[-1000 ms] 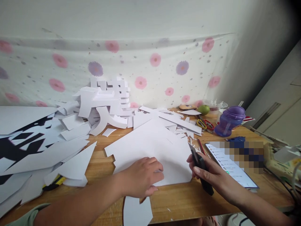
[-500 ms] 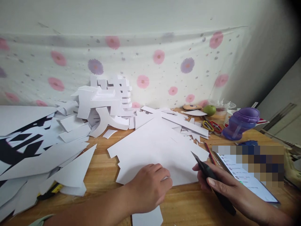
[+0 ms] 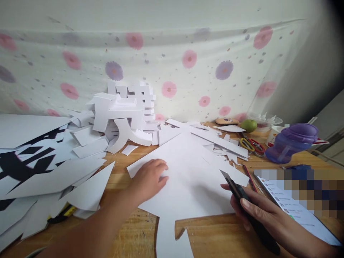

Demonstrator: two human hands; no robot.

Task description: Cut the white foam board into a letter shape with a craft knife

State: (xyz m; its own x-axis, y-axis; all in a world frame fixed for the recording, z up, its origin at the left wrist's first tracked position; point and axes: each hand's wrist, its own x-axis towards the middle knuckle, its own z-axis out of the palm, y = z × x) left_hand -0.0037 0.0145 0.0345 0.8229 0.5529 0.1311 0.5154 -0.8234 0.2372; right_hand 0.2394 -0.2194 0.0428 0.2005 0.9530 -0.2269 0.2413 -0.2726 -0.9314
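A utility knife (image 3: 248, 211) with a black handle is in my right hand (image 3: 258, 208); its bare blade points up and left over a large white foam board or card sheet (image 3: 185, 179). My left hand (image 3: 150, 179) rests over the left part of this sheet, fingers curled and thumb near the index finger. Something pale shows between them, too small to make out. Along the sheet's edges are notches. A narrow white piece with a hook-shaped cut (image 3: 168, 236) extends from under its front edge to the bottom of view.
White offcuts (image 3: 88, 186) pile up on the left, with a yellow-black tool (image 3: 63, 214) among them. Behind stands a white paper model (image 3: 120, 111). At right are scissors (image 3: 251, 145), a purple cup (image 3: 290, 143), a red pencil (image 3: 249, 177) and a lit tablet (image 3: 295, 211).
My left hand has moved up and left across the sheet, baring the narrow piece in front. The right hand keeps hold of the knife. The view has shifted slightly.
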